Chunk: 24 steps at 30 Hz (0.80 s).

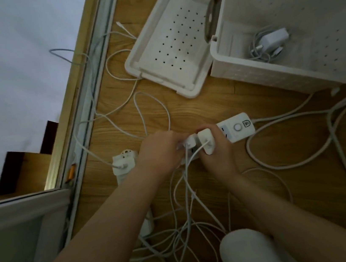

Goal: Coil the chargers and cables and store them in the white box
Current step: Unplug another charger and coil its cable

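A white power strip (pixel 237 127) lies on the wooden floor at the middle. My left hand (pixel 159 149) grips a small white charger (pixel 190 141) plugged into the strip. My right hand (pixel 216 150) grips a second white charger (pixel 207 142) beside it. Thin white cables (pixel 190 197) run from both chargers toward me. The white box (pixel 270 72) stands open at the upper right, with one coiled charger (pixel 270 42) inside. Its perforated lid (pixel 169 49) lies upside down to the left of it.
Another white adapter (pixel 125 162) with a cable sits left of my left hand. Tangled white cables (pixel 183 240) cover the floor near my knees. A thick white cord (pixel 293 158) loops at the right. A metal sliding-door track (pixel 87 94) runs along the left.
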Tool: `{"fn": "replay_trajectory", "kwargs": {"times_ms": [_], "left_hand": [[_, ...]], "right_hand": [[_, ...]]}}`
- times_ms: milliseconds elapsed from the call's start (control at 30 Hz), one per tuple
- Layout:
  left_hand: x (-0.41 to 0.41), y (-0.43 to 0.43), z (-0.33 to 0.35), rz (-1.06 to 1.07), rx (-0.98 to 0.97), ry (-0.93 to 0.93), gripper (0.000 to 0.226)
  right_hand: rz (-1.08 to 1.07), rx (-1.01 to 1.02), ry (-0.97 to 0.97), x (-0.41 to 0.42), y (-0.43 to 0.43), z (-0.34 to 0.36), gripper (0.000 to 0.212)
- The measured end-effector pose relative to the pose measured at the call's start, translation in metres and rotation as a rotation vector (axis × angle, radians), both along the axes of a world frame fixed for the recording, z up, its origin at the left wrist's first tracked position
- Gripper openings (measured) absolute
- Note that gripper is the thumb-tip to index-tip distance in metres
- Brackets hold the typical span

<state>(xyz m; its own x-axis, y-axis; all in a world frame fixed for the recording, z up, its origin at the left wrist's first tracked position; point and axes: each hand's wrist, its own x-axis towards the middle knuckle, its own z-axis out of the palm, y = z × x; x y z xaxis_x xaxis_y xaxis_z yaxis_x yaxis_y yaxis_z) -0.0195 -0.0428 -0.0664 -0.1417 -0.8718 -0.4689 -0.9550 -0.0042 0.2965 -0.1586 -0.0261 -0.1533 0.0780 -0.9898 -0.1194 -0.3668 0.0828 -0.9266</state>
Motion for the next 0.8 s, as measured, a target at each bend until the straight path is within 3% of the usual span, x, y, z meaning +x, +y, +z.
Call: {"fn": "replay_trajectory", "kwargs": {"times_ms": [200, 300, 533, 800], "left_hand": [[-0.008, 0.002, -0.005, 0.041, -0.039, -0.059, 0.020], [-0.010, 0.006, -0.006, 0.048, -0.037, -0.072, 0.025], [-0.009, 0.010, -0.006, 0.024, -0.083, -0.106, 0.030], [-0.015, 0.009, -0.002, -0.009, -0.049, -0.138, 0.027]], "right_hand": [[-0.057, 0.006, -0.026, 0.004, 0.000, 0.000, 0.031], [-0.046, 0.021, -0.042, 0.005, 0.001, 0.002, 0.036], [-0.054, 0.060, -0.022, 0.008, -0.001, 0.013, 0.027], [-0.127, 0.062, -0.078, 0.006, 0.007, 0.032, 0.039]]}}
